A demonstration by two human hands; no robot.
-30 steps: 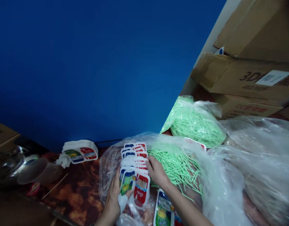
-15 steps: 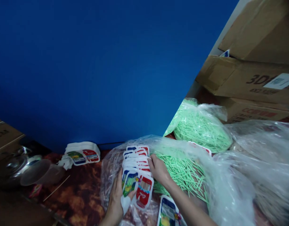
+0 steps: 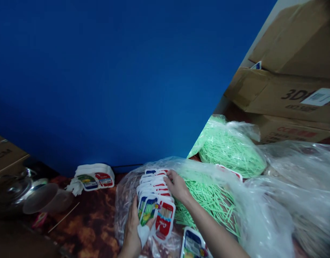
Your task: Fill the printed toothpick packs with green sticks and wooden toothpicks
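A fanned stack of white-edged printed cards [image 3: 165, 219], blue-green on one half and red on the other, lies over clear plastic. My left hand [image 3: 132, 229] grips its near left side, with something white wrapped about the thumb. At the upper right edge of the stack, the curled fingers of my right hand [image 3: 178, 184] pinch the cards; their tips are partly hidden. Loose green sticks [image 3: 208, 200] are heaped in an open plastic bag just right of my right hand. Below my right forearm lies another printed card [image 3: 192, 243], partly covered.
A second stack of printed cards [image 3: 96, 177] sits at left by the blue panel [image 3: 113, 82]. Farther left are a clear plastic cup [image 3: 41, 197] and a glass lid [image 3: 10, 188]. A bag of green sticks [image 3: 232, 150] and cardboard boxes [image 3: 272, 89] stand at right.
My right hand has shifted slightly left and up along the edge of the stack, and the upper cards lean a little more leftward. My left hand keeps its grip.
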